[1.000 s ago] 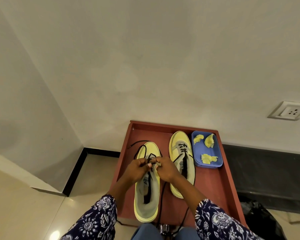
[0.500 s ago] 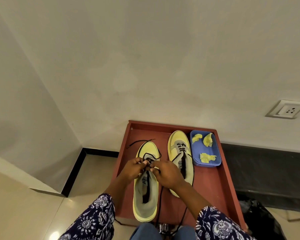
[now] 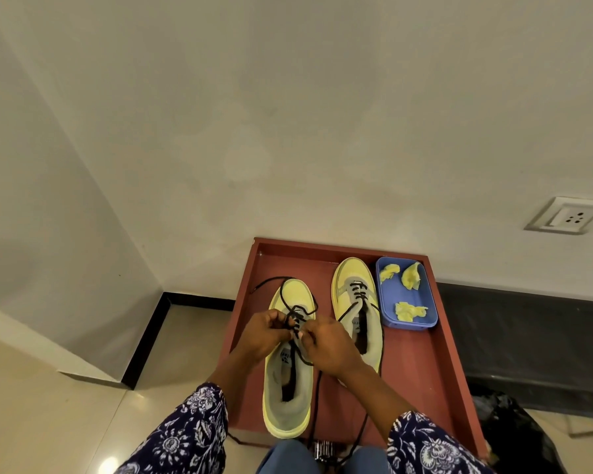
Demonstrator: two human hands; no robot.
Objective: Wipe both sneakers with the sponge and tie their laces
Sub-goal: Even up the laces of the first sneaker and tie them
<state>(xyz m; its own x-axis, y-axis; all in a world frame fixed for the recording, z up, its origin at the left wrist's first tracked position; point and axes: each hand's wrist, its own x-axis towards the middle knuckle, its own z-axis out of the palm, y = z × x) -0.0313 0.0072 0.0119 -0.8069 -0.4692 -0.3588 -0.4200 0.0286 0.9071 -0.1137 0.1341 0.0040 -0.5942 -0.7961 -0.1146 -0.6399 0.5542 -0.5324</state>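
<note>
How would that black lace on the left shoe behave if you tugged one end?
The black lace looks thin and floppy; it curls in loose loops. Pinched by the left hand and right hand, it would probably tighten rather than slide free.

Two yellow sneakers with grey linings stand side by side, toes toward the top of the frame, just below its centre. The left sneaker (image 3: 288, 381) sits lower in the frame; its black laces (image 3: 290, 304) loop loose over the toe, with one end trailing off to the upper left. The right sneaker (image 3: 355, 295) sits higher, its black laces (image 3: 356, 289) crossed at the front and unknotted. Torn yellow sponge pieces (image 3: 409, 309) lie just right of it, in a blue tray (image 3: 425, 325).
</note>
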